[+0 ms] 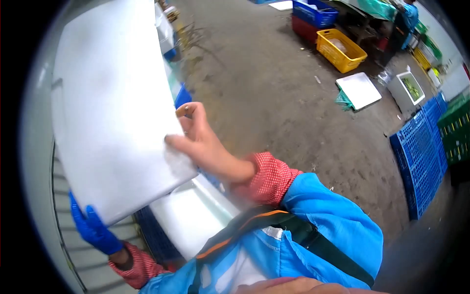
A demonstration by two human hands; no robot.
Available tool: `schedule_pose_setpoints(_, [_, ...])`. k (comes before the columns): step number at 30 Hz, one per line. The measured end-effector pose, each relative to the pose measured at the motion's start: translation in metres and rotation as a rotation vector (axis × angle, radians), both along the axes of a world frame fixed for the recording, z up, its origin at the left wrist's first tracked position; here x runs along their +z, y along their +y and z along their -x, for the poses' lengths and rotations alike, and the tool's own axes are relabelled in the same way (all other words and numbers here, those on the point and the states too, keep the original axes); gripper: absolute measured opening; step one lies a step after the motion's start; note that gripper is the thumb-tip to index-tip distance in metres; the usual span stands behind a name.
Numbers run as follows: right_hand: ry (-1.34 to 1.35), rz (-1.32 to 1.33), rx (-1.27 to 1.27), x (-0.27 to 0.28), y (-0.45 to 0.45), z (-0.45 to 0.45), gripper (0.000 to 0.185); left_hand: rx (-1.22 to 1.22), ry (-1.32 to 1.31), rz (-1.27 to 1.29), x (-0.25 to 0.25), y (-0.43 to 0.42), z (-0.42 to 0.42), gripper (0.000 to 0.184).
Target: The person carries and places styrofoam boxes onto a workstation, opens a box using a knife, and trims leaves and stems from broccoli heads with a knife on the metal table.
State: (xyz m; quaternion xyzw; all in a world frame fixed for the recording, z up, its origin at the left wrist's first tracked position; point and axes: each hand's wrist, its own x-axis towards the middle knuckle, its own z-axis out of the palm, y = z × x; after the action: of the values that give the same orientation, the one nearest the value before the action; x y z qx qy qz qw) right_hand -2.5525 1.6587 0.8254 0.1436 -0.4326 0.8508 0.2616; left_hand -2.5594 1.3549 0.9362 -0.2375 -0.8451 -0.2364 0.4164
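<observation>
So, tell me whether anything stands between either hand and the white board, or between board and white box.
Nothing visible: right hand and gloved left hand are at the white board's edges. Nothing shows before the white box either, though the board hides part.

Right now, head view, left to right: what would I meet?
Blue-gloved left hand → bare right hand → yellow crate → white box of greens → green crates.
</observation>
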Motion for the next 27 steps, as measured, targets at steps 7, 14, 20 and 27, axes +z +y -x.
schedule_pose_setpoints(7, [-0.452, -0.252, -0.333, -0.064, 0.197, 0.081, 0.065, -0.217, -0.491, -0.316, -0.154, 0.227, 0.102, 0.054])
schedule_pose_setpoints(14, [-0.702, -0.705, -0.492, -0.137, 0.296, 0.141, 0.059, -0.237, -1.108, -0.546, -0.275, 0.323, 0.195, 0.021])
schedule_pose_setpoints(20, [-0.693, -0.937, -0.626, -0.169, 0.402, 0.250, 0.058, -0.248, -1.344, -0.131, -0.364, 0.415, 0.365, 0.041])
schedule_pose_setpoints(27, [-0.645, -1.125, -0.728, -0.141, 0.546, 0.391, 0.058, -0.388, -1.320, 0.626, -0.307, 0.595, 0.544, 0.048])
